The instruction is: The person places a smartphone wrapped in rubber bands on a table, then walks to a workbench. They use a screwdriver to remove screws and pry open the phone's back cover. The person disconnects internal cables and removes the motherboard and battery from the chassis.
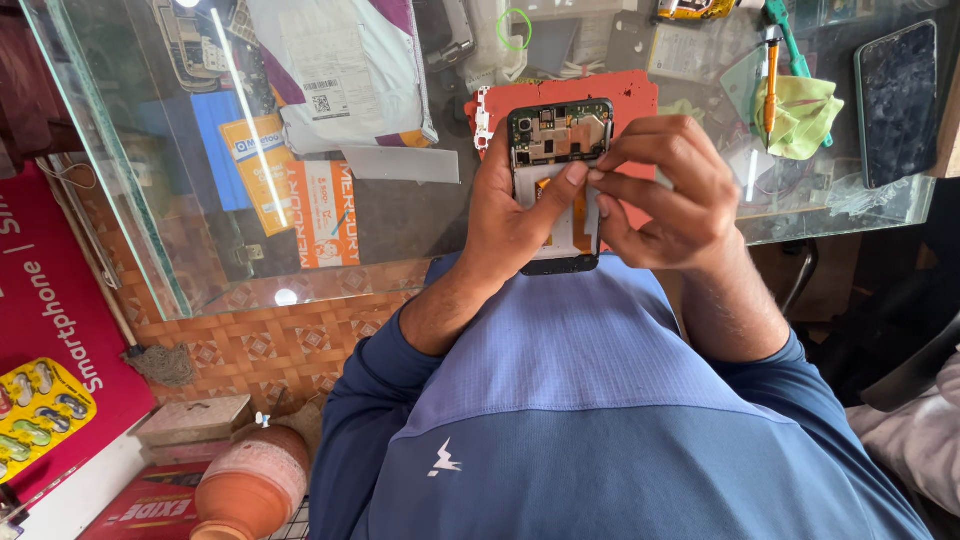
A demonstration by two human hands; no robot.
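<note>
Over near edge of glass tabletop, opened black smartphone with back cover off and circuit board exposed held upright between both hands. Left hand grips phone's left side, thumb across middle. Right hand pinches at phone's right edge. Red rectangular mat behind. Yellow-green cloth near right edge.

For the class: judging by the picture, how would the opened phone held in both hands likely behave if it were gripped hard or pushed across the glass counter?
The opened phone looks stiff but probably fragile: its back is off and the circuit board is bare. It seems light, since the left hand cups it while the right hand pinches at its middle. On the smooth glass counter it would likely slide.
</note>
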